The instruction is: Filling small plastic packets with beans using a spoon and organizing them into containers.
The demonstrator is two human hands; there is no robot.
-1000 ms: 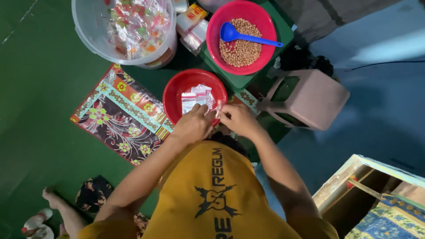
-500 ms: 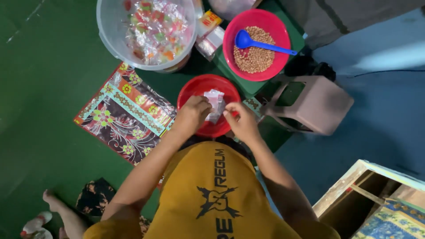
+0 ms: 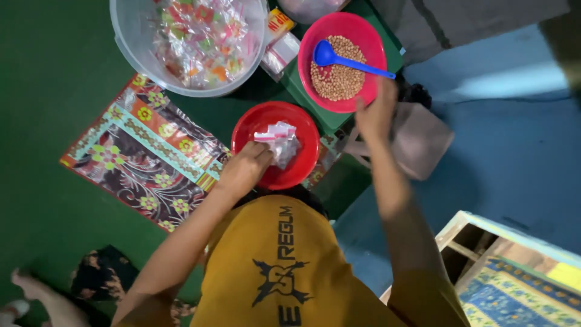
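Green floor: filled the left half of the frame. Patterned floral mat: lay left of centre on the floor, its right corner running under the red bowl. Clear plastic tub: stood at the upper left, heaped with small wrapped sweets in mixed colours. Brown plastic stool: stood right of centre, partly hidden behind the right forearm. Pink bowl: sat at the top centre on a green box, holding brown nuts and a blue scoop whose handle lay across the right-hand rim. Red bowl: sat in the middle of the frame, just below and left of the pink bowl, with small clear plastic bags piled inside. Left hand: rested on the lower left rim of the red bowl, fingers pinched on a clear bag at the edge of the pile. Right hand: was raised at the lower right rim of the pink bowl, near the scoop handle, blurred; whether it was wide or closed could not be told, and nothing showed in it.
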